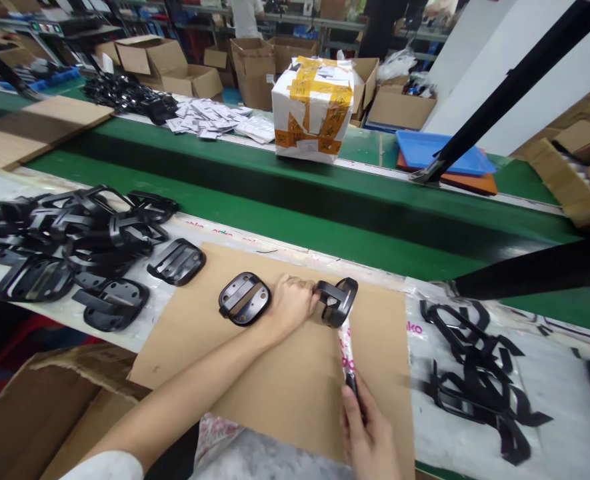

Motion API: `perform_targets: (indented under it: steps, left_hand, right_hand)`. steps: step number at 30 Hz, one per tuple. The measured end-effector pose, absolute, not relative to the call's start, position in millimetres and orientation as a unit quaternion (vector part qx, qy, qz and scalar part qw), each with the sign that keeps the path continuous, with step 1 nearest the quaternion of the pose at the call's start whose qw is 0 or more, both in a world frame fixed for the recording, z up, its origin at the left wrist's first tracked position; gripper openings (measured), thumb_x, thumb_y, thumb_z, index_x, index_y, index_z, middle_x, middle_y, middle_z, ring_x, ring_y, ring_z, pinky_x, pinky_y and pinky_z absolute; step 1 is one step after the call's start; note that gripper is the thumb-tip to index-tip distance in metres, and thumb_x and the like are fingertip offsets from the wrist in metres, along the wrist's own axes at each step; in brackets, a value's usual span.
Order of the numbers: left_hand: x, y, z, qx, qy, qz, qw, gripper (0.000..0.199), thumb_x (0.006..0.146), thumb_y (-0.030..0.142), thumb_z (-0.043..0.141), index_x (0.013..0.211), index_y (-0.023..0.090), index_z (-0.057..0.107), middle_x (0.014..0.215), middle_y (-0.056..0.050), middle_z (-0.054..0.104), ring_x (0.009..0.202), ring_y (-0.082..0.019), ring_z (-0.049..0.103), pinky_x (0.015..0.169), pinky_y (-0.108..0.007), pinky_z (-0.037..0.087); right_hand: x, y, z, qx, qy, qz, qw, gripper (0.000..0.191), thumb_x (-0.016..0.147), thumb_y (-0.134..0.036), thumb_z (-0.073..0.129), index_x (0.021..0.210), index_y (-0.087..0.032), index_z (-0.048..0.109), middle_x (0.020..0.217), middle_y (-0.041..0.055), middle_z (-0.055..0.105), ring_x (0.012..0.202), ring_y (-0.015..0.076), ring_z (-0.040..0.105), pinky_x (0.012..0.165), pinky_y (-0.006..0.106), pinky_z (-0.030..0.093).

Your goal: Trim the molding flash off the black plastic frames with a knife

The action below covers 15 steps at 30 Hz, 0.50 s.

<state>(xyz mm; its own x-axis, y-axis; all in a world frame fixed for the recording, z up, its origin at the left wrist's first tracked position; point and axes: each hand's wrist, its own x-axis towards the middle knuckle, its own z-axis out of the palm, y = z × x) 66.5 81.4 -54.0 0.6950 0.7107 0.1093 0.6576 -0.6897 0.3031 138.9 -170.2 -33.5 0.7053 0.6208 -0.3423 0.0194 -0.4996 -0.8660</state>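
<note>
My left hand [295,300] is closed on the near end of a black plastic bracket [343,303] with a curved strap, held on edge over the cardboard sheet [295,393]. In my right hand [369,427] is the dark handle of a slim tool [345,347], its shaft wrapped in white film with pink print. The upper end of that tool meets the lower edge of the bracket; its tip is hidden. Just left of my left hand, a second black bracket [245,299] lies flat on the cardboard. Another bracket [177,261] rests by the sheet's left edge.
A heap of black brackets [75,227] covers the left of the bench. Black cut-off pieces [485,373] lie at the right. Beyond the bench runs a green conveyor belt [275,207]. A taped white box [313,110] and blue tray [439,152] stand past it; a black post slants at right.
</note>
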Motion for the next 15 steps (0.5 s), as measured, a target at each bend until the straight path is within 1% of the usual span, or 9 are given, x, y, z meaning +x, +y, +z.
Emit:
perform_targets:
  steps: [2,5,8,10,12,15]
  left_hand:
    - [66,81,-55,0.912,0.377,0.108,0.121,0.021,0.097,0.028,0.055,0.091,0.015,0.071,0.08,-0.011,0.073,0.082,-0.026,0.069,0.085,-0.04,0.04]
    - [67,81,-56,0.913,0.375,0.104,0.125,0.022,0.098,0.029,0.055,0.092,0.015,0.071,0.08,-0.011,0.074,0.084,-0.027,0.069,0.085,-0.04,0.039]
    - [67,82,-57,0.911,0.378,0.105,0.128,0.022,0.098,0.029,0.054,0.094,0.015,0.071,0.082,-0.012,0.074,0.085,-0.027,0.069,0.086,-0.04,0.039]
    - [67,82,-56,0.909,0.383,0.103,0.129,0.021,0.098,0.029,0.055,0.094,0.015,0.07,0.082,-0.012,0.074,0.084,-0.026,0.069,0.087,-0.04,0.039]
    - [67,82,-55,0.908,0.385,0.101,0.13,0.02,0.098,0.028,0.055,0.093,0.015,0.07,0.082,-0.012,0.074,0.083,-0.026,0.069,0.087,-0.04,0.039]
    - [68,80,-54,0.908,0.387,0.1,0.128,0.02,0.097,0.028,0.056,0.092,0.015,0.07,0.083,-0.012,0.075,0.085,-0.026,0.07,0.088,-0.039,0.039]
  right_hand:
    - [137,-170,-33,-0.797,-0.167,0.337,0.472,0.068,0.085,-0.071,0.067,0.125,-0.016,0.071,0.072,0.005,0.068,0.059,0.02,0.063,0.047,0.024,0.05]
    - [140,-172,-35,-0.802,-0.155,0.299,0.493,0.07,0.089,-0.073,0.06,0.131,-0.016,0.067,0.075,0.0054,0.068,0.057,0.0184,0.062,0.046,0.023,0.048]
    - [146,-169,-35,-0.806,-0.211,0.308,0.459,0.066,0.086,-0.072,0.064,0.122,-0.018,0.073,0.07,0.0056,0.067,0.055,0.0203,0.059,0.042,0.025,0.046]
    - [150,-167,-31,-0.805,-0.231,0.332,0.434,0.064,0.084,-0.07,0.067,0.12,-0.018,0.075,0.064,0.0039,0.064,0.053,0.0205,0.058,0.043,0.026,0.046]
    - [152,-169,-28,-0.805,-0.216,0.339,0.436,0.066,0.086,-0.068,0.066,0.126,-0.016,0.072,0.066,0.0029,0.064,0.055,0.0194,0.059,0.047,0.025,0.049]
    - [150,-173,-27,-0.816,-0.192,0.292,0.46,0.069,0.092,-0.067,0.06,0.136,-0.013,0.064,0.074,0.0047,0.067,0.059,0.0185,0.061,0.052,0.024,0.051]
